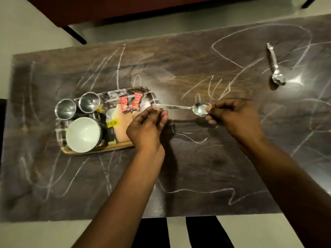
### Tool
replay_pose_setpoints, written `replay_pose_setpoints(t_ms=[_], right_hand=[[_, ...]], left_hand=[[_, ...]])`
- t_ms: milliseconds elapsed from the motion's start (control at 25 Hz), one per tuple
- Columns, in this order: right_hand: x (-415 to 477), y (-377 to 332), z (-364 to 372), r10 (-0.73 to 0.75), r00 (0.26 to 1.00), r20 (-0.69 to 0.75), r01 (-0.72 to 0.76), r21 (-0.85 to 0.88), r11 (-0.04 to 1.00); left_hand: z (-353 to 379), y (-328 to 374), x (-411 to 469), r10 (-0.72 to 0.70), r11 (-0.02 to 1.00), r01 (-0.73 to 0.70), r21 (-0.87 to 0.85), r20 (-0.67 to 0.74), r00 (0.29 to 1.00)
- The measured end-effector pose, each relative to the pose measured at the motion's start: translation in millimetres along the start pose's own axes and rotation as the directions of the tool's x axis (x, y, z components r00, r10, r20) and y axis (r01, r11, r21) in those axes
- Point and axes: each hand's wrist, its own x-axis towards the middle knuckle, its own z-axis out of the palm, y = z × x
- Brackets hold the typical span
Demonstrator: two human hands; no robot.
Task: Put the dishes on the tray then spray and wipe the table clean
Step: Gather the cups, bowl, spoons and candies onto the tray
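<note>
Spoon (180, 107) — left hand (145, 126) pinches handle, right hand (234, 117) bowl.

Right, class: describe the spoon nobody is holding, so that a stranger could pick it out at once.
Start at the dark, white-scribbled table and go to its far right corner, well away from the tray on the left. There a steel spoon lies alone, bowl towards the viewer. Unlike the other spoon, it is in nobody's hands.
</note>
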Motion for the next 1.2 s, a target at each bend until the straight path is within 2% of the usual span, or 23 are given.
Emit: replay_pose_setpoints(t_ms=[240, 440, 800, 1200], right_hand=[[3.7, -13.4, 107.8, -0.023, 0.988, 0.152, 0.056, -0.213, 0.976], [16.9, -14.8, 145.4, 0.001, 0.979, 0.204, 0.076, -0.367, 0.927], [27.6, -16.2, 162.1, 0.025, 0.982, 0.185, 0.064, -0.462, 0.884], [31.1, -12.1, 167.7, -0.089, 0.978, 0.190, 0.186, -0.584, 0.790]], left_hand=[[-66.6, 34.6, 38.3, -0.113, 0.981, 0.089, -0.170, -0.135, 0.984], [-72.9, 37.4, 55.3, -0.163, 0.976, 0.126, -0.180, -0.205, 0.965], [-69.8, 37.0, 75.8, -0.226, 0.969, 0.192, -0.158, -0.241, 0.944], [-62.5, 31.0, 78.5, -0.195, 0.977, 0.163, -0.135, -0.269, 0.943]])
